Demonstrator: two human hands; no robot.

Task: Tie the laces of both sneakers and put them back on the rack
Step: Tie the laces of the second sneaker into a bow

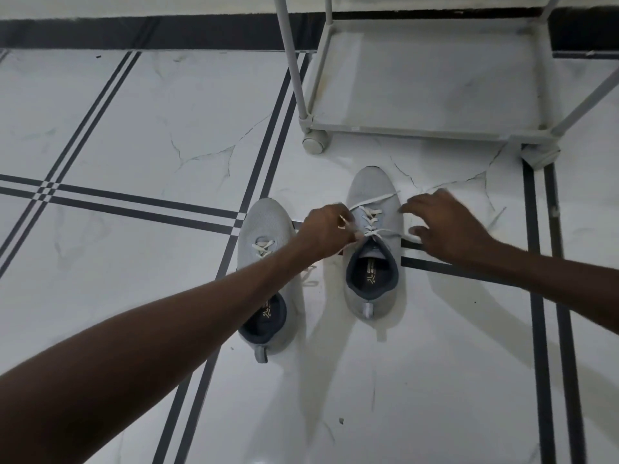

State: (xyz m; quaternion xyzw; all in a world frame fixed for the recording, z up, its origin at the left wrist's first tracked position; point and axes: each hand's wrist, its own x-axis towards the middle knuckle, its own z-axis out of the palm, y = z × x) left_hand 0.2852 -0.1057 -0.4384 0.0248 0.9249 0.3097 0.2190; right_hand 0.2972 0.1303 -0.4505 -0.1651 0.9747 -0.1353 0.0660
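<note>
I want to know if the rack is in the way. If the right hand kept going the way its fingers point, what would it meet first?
The right hand points up-left, so it would probably first meet the loose lace across the right sneaker, not the rack. Depth is unclear.

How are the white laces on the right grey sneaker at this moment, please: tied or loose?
Loose: the white laces show no bow, one end stretching right toward the right hand, while the left hand pinches the other.

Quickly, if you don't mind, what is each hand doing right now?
Left hand: closed, pinching a lace of the right sneaker.
Right hand: open, fingers spread beside that sneaker, holding nothing visible.
</note>
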